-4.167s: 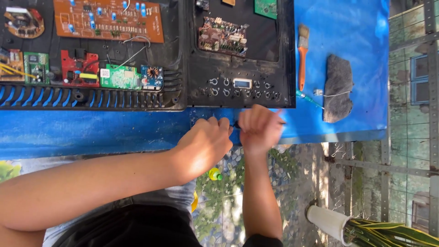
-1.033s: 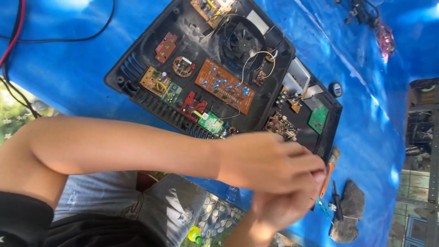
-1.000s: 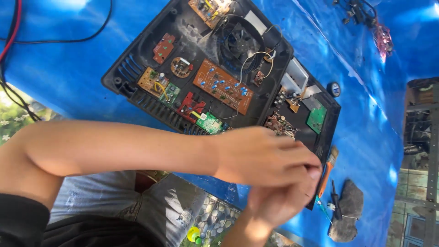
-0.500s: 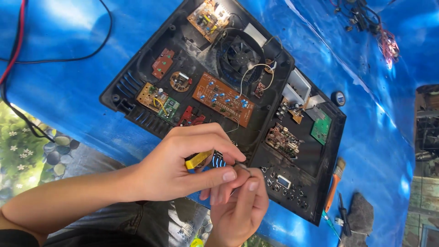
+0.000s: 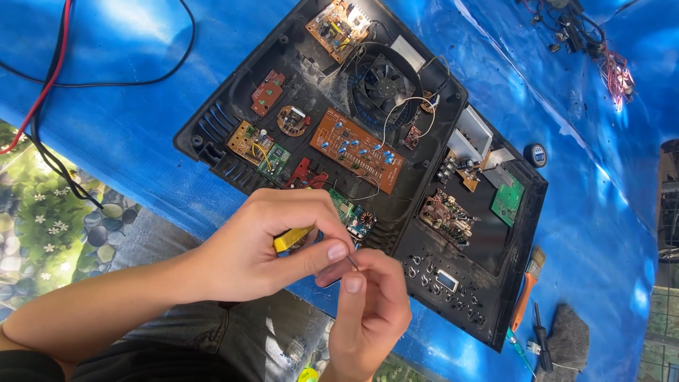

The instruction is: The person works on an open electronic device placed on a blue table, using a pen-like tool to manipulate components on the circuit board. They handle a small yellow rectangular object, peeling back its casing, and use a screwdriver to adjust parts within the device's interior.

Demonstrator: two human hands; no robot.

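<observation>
My left hand reaches in from the left and grips a small screwdriver with a yellow handle. My right hand comes up from below and pinches the tool's thin metal shaft between thumb and forefinger. Both hands meet just in front of the near edge of an open black plastic casing. Inside the casing lie an orange-brown circuit board, several small green and red boards and a round black fan.
The casing rests on a blue tarp. Red and black cables cross its upper left. An orange-handled brush, a small dark screwdriver and a grey lump lie at lower right. A tangle of wires sits at top right.
The view has drawn back and swung, showing the whole casing. My hands have come down off the casing's lower edge, and the yellow handle and metal shaft now show between my fingers.
</observation>
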